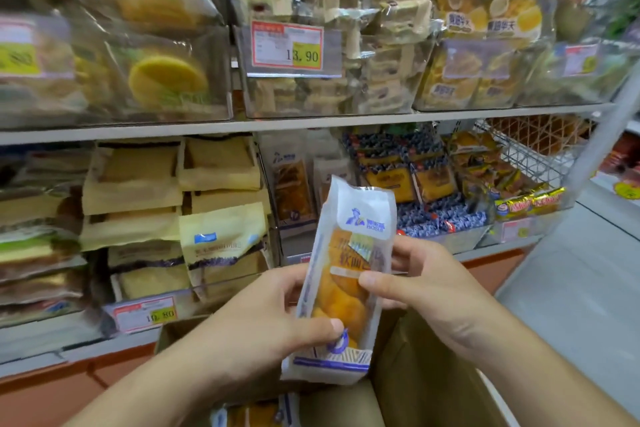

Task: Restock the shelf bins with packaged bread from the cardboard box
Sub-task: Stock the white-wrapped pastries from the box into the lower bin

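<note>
i have both hands up in front of the shelves, holding one bread pack (349,274) upright between them, tilted a little to the right at the top. my left hand (273,315) comes in from the lower left, forearm angled up, palm turned toward the pack; its fingers curl around the left edge and the thumb presses on the front near the bottom, by the blue ring print. my right hand (426,291) reaches in from the lower right, wrist bent inward, thumb flat across the front at mid-height, the other fingers wrapped behind the right edge and showing beside it. both hands are closed on the pack, neither one wide open.

the pack is a long white wrapper with a blue logo at the top and a clear window showing golden bread. it hangs above the open box (415,374), whose brown flap stands just under my right wrist. at the bottom edge, inside the box, another pack (249,416) of the same kind lies partly in view.

behind the pack, the lower shelf holds a clear bin (294,191) with similar upright packs, and a price tag (145,314) sits to the left below tan-wrapped loaves.
</note>
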